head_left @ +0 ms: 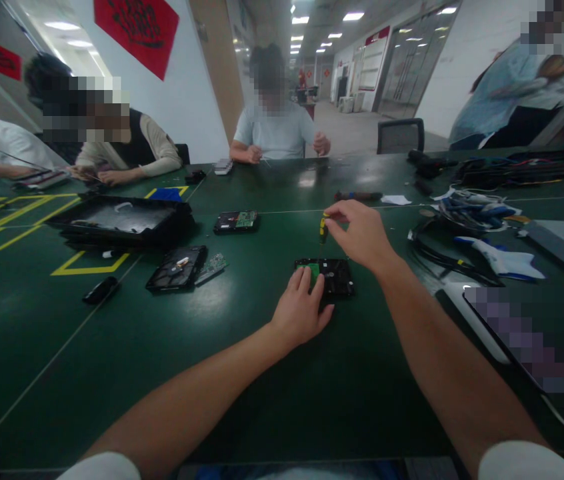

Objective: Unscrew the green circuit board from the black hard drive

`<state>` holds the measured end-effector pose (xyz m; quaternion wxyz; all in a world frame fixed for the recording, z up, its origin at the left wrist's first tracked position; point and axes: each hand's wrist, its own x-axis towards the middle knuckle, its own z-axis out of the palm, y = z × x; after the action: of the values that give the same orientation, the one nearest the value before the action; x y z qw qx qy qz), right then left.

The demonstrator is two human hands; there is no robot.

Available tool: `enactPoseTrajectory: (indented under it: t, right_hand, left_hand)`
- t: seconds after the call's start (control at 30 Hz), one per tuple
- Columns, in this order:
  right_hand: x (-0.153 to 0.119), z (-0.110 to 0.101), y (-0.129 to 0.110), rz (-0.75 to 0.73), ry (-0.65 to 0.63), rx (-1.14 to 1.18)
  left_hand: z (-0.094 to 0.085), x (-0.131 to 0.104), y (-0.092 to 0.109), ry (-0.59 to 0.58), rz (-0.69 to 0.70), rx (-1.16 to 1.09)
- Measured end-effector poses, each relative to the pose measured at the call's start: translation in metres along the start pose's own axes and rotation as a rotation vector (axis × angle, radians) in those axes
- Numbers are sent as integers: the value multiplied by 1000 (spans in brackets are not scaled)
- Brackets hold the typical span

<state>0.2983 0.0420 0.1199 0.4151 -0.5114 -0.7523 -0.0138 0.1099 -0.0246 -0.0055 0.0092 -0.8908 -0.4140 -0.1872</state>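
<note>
A black hard drive (338,275) with a green circuit board lies on the green table in front of me. Fingers of my left hand (301,305) are spread over its left side and front edge, resting on it. Above the drive's far edge, my right hand (359,230) pinches the top of a yellow and black screwdriver (323,228), held upright. Its thin tip is too small to make out, so I cannot tell whether it touches the drive.
Left of the drive are another hard drive (236,221), an opened drive case (177,268), a loose circuit board (212,267) and stacked black trays (122,220). Cables (472,210) and a tablet-like device (522,333) lie right. Across the table sits a person (275,127).
</note>
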Motion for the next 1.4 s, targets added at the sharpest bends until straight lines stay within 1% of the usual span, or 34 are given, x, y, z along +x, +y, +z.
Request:
enactPoseTrajectory:
  t: [0.13, 0.37, 0.63, 0.77, 0.9, 1.0, 1.1, 1.2, 1.3, 1.4]
  right_hand:
    - [0, 1, 1, 56, 3, 35]
    - [1, 2, 4, 10, -15, 7]
    - [-1, 1, -6, 134, -13, -43]
    - [-2, 0, -9, 135, -20, -66]
    - [-2, 0, -9, 111, -83, 2]
    - [-1, 2, -9, 149, -129, 71]
    - [-2, 5, -7, 207, -126, 106]
    - [-3, 8, -4, 203, -131, 113]
    - [-4, 9, -3, 183, -105, 51]
    - [-4, 9, -6, 152, -67, -87]
  left_hand:
    - [0, 0, 0, 1, -2, 2]
    - [-1, -1, 0, -5, -6, 7]
    - [-1, -1, 0, -11, -11, 4]
    - [-1, -1, 0, -7, -8, -8]
    - [-2, -1, 1, -15, -14, -10]
    - [-2, -1, 1, -16, -13, -4]
    - [-2, -1, 1, -6, -7, 1]
    - [-2, -1, 1, -2, -4, 1]
    - [-1, -1, 0, -4, -10, -4]
    - [0, 0, 0, -13, -14, -1]
